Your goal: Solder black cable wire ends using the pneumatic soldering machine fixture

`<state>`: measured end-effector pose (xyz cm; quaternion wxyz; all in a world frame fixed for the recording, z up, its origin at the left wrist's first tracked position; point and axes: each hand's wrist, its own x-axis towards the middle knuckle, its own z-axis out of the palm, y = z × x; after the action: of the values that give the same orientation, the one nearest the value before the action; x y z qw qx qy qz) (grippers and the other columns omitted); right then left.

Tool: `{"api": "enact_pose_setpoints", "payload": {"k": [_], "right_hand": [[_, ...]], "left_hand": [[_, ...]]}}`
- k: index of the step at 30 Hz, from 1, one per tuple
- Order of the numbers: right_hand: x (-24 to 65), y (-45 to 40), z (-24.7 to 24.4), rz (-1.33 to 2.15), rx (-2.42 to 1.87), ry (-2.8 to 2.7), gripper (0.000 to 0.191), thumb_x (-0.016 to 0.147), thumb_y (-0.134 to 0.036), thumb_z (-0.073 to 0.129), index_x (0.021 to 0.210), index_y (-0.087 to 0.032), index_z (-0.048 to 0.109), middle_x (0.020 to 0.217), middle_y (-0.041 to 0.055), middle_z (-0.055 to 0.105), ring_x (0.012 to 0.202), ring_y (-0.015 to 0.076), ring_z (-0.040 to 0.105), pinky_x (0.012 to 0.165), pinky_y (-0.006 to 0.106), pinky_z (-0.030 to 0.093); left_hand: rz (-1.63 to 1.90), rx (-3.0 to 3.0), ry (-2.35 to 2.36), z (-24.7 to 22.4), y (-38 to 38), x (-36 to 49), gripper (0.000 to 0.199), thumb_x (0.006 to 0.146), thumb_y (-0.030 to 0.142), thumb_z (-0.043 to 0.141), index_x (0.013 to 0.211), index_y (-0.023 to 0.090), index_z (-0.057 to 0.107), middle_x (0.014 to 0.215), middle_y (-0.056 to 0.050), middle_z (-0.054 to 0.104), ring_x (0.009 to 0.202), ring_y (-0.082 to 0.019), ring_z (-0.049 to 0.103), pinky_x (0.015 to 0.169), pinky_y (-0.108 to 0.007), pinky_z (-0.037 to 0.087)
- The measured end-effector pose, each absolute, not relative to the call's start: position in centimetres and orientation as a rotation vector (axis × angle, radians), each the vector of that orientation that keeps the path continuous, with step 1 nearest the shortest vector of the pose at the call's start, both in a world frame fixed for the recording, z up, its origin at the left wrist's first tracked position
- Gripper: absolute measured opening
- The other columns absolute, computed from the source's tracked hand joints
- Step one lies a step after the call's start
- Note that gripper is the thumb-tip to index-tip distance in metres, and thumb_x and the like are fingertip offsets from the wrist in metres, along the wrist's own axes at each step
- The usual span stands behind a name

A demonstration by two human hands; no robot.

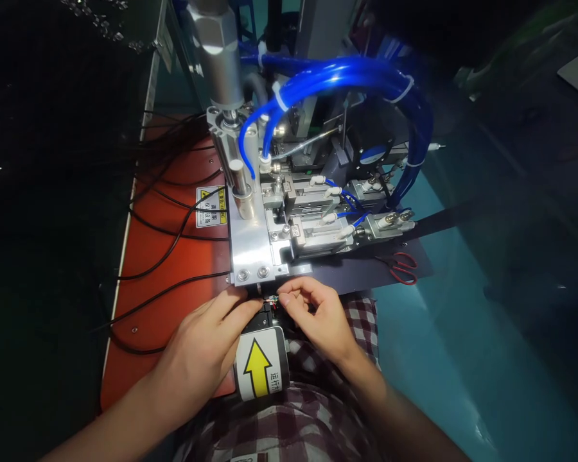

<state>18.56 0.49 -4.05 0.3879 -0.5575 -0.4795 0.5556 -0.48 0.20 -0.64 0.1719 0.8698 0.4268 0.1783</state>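
Where the steel plate [253, 247] ends at its near edge, thin wires [273, 300] run roughly crosswise between the hands, the right hand [318, 314] pinching them, the left hand [200, 340] equally close, its grip unclear.

Both hands, the left [205, 343] and the right [320, 321], meet at small coloured wires [273, 300] just below a metal plate [253, 247]; blue tubes [340, 70] arch over the machine's cylinders [318, 237]. Red-handled scissors [402, 266] lie to the right (their loops outward); a yellow arrow [257, 369] marks the white label [243, 346] below.
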Motion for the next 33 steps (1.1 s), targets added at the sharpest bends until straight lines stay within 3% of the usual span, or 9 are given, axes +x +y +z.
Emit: {"api": "enact_pose_setpoints", "payload": {"k": [6,11,14,20,23,28,33], "right_hand": [[18.2,0.4,-4.2,1.709,-1.395,-0.899,0.016,0.079,-0.030,0.059,0.071,-0.016,0.058,0.058,-0.0037,0.051,0.043,0.0065,0.041,0.042,0.020,0.030],[17.7,-1.2,-3.8,1.741,-1.419,-0.842,0.020,0.077,-0.035,0.061,0.075,-0.015,0.059,0.058,-0.0032,0.051,0.043,0.0070,0.040,0.041,0.021,0.030],[17.1,-1.7,-3.3,1.588,-1.530,-0.923,0.016,0.076,-0.031,0.062,0.071,-0.016,0.059,0.056,-0.0028,0.050,0.045,0.0084,0.039,0.042,0.022,0.030],[17.4,-1.3,-2.2,0.904,-1.569,-1.629,0.013,0.083,-0.018,0.051,0.072,-0.018,0.058,0.064,0.0016,0.054,0.058,0.0139,0.048,0.057,0.027,0.038],[17.9,-1.0,-1.8,0.862,-1.502,-1.769,0.013,0.084,-0.016,0.048,0.073,-0.019,0.055,0.065,0.0012,0.052,0.060,0.0140,0.048,0.059,0.027,0.038],[18.2,-0.5,-2.1,0.980,-1.451,-1.731,0.012,0.084,-0.016,0.048,0.075,-0.018,0.054,0.069,0.0009,0.051,0.064,0.0137,0.047,0.061,0.027,0.037],[17.9,-0.3,-3.9,1.580,-1.412,-1.066,0.015,0.082,-0.030,0.054,0.074,-0.018,0.052,0.057,-0.0056,0.043,0.045,0.0079,0.037,0.043,0.021,0.029]], "left_hand": [[0.487,2.514,1.215,-0.6,0.2,-0.5,0.027,0.089,0.012,0.040,0.111,0.015,0.057,0.098,-0.010,0.061,0.081,-0.019,0.062,0.069,-0.029,0.053],[0.493,2.535,1.192,-0.7,0.1,-0.5,0.027,0.090,0.014,0.040,0.113,0.014,0.055,0.101,-0.011,0.060,0.082,-0.021,0.061,0.069,-0.031,0.053],[0.493,2.522,1.208,-0.8,0.0,-0.5,0.027,0.091,0.014,0.040,0.113,0.015,0.055,0.101,-0.011,0.060,0.083,-0.021,0.061,0.070,-0.031,0.052],[0.508,2.497,1.206,-0.4,0.1,-0.3,0.027,0.091,0.016,0.038,0.111,0.016,0.057,0.100,-0.010,0.060,0.081,-0.020,0.061,0.066,-0.030,0.052],[0.509,2.486,1.209,-0.4,0.2,-0.3,0.028,0.091,0.015,0.037,0.111,0.017,0.058,0.098,-0.009,0.060,0.080,-0.020,0.061,0.066,-0.029,0.051],[0.518,2.465,1.199,-0.7,0.2,-0.4,0.027,0.091,0.015,0.038,0.111,0.016,0.057,0.099,-0.008,0.059,0.083,-0.019,0.060,0.070,-0.029,0.050],[0.502,2.465,1.205,-0.9,0.1,-0.5,0.028,0.090,0.013,0.039,0.111,0.016,0.057,0.099,-0.008,0.058,0.085,-0.020,0.059,0.071,-0.029,0.050]]}}
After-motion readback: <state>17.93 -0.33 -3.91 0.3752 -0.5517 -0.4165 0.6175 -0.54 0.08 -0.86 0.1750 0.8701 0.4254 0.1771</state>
